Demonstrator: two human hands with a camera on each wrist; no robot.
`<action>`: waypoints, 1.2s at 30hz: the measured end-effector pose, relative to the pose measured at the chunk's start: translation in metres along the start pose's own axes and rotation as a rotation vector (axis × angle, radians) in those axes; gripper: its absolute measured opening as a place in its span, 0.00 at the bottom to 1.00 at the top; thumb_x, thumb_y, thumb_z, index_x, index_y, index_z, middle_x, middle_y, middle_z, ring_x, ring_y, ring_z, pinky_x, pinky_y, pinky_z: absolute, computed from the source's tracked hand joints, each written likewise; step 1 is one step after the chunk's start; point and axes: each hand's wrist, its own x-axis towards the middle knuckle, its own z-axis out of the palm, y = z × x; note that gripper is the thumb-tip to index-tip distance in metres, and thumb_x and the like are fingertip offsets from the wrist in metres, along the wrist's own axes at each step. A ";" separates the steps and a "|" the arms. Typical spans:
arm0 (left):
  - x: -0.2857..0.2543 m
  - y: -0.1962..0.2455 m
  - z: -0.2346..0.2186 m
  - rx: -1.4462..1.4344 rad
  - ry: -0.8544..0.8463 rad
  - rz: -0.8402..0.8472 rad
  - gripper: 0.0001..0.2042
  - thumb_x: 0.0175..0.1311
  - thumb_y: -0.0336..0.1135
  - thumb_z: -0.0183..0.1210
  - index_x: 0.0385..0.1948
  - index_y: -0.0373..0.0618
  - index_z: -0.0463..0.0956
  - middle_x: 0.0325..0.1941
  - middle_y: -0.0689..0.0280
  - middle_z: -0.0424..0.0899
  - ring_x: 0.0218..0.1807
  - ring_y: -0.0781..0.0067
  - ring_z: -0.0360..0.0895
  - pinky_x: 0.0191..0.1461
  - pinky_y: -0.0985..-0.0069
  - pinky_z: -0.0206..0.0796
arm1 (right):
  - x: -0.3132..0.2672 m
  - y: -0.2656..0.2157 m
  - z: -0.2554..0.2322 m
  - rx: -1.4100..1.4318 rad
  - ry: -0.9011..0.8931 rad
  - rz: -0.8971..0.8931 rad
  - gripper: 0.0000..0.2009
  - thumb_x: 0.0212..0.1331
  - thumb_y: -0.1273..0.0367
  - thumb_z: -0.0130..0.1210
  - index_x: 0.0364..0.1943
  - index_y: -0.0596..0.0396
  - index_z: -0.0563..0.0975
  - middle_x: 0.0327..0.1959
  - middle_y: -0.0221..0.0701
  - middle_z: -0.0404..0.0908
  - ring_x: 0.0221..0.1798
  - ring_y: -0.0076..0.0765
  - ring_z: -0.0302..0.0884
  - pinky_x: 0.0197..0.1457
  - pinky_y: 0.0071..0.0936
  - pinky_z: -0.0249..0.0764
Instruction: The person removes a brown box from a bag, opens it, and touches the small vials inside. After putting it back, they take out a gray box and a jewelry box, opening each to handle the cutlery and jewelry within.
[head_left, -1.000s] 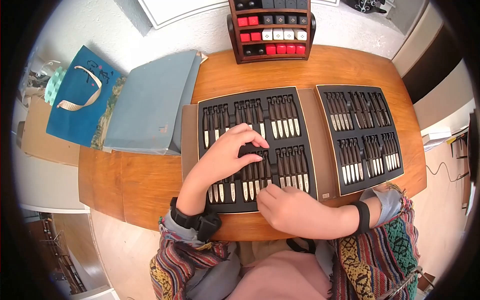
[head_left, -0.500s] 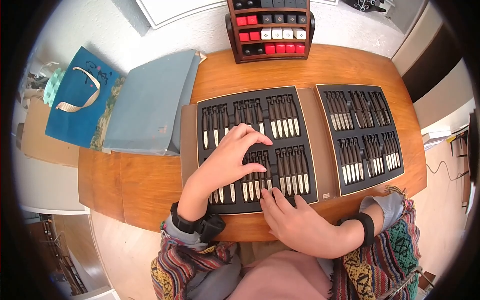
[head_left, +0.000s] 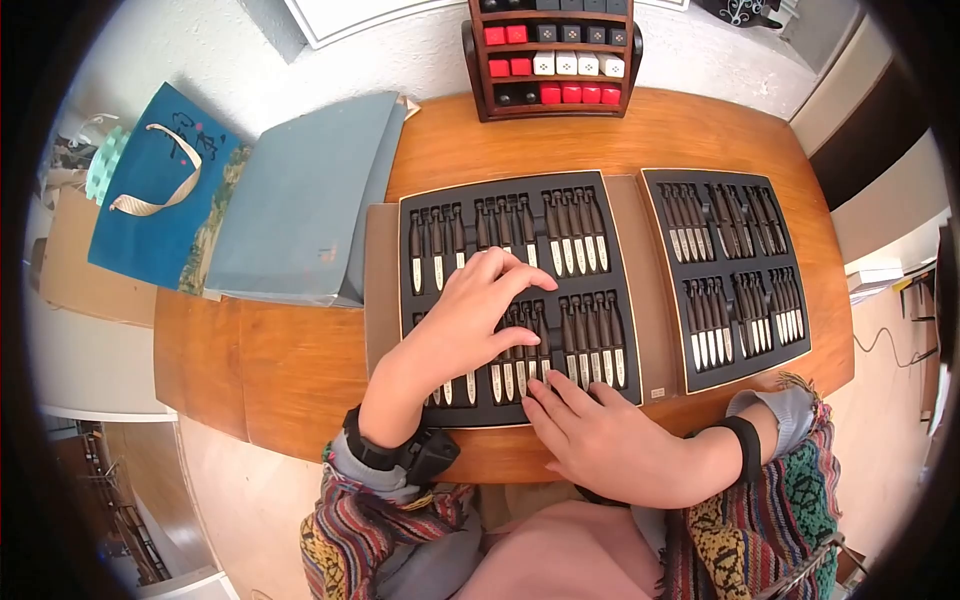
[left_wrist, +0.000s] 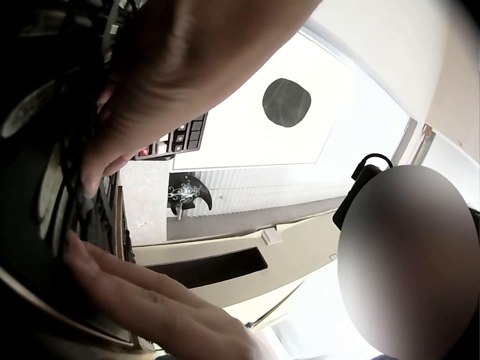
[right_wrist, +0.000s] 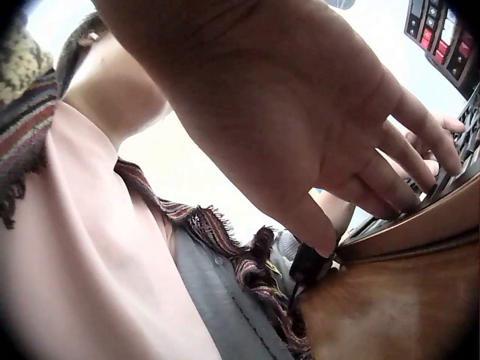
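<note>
Slim dark-brown pieces (head_left: pixel 573 232) with pale, pointed ends lie in rows in a black tray (head_left: pixel 588 282) inside an open case. Over the tray's middle arches my left hand (head_left: pixel 455 325), thumb and forefinger spread apart with a gap between them. The thumb tip is right at the tops of the front-middle pieces (head_left: pixel 522 375). My right hand (head_left: pixel 610 445) rests at the tray's near edge, fingers stretched forward. Its fingertips (head_left: pixel 553 380) are at the pale ends of those same pieces. In the right wrist view the right palm (right_wrist: pixel 285 120) shows nothing held.
A second black tray (head_left: pixel 725 263) with similar pieces lies to the right on the wooden table (head_left: pixel 270 350). At the back stands a small wooden rack (head_left: pixel 555 80) of red, white and black blocks. A grey-blue box (head_left: pixel 290 200) and a blue bag (head_left: pixel 150 190) stand at left.
My right fingers, curled together at the tray's near edge at first, have straightened and spread onto it. The left hand keeps its arched shape nearly in place. The head view has shifted slightly.
</note>
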 end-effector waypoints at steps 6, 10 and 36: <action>0.001 0.003 -0.001 0.021 -0.021 -0.009 0.26 0.50 0.33 0.70 0.54 0.53 0.73 0.49 0.63 0.68 0.55 0.57 0.66 0.62 0.64 0.59 | 0.002 0.006 -0.002 0.009 0.062 -0.009 0.20 0.53 0.65 0.55 0.47 0.65 0.75 0.51 0.45 0.78 0.59 0.43 0.73 0.41 0.31 0.79; 0.002 0.001 0.001 0.024 -0.025 -0.002 0.26 0.50 0.32 0.70 0.54 0.53 0.73 0.49 0.63 0.68 0.55 0.57 0.66 0.62 0.65 0.59 | 0.011 0.011 0.000 0.067 0.036 -0.005 0.13 0.50 0.67 0.56 0.36 0.61 0.74 0.37 0.35 0.79 0.47 0.32 0.75 0.33 0.22 0.76; -0.030 -0.077 -0.028 -0.106 0.503 -0.153 0.20 0.68 0.36 0.57 0.61 0.45 0.71 0.68 0.54 0.66 0.72 0.56 0.60 0.74 0.64 0.50 | -0.099 0.210 -0.004 0.022 -0.021 0.986 0.32 0.71 0.53 0.44 0.72 0.57 0.56 0.73 0.56 0.52 0.76 0.62 0.47 0.77 0.43 0.49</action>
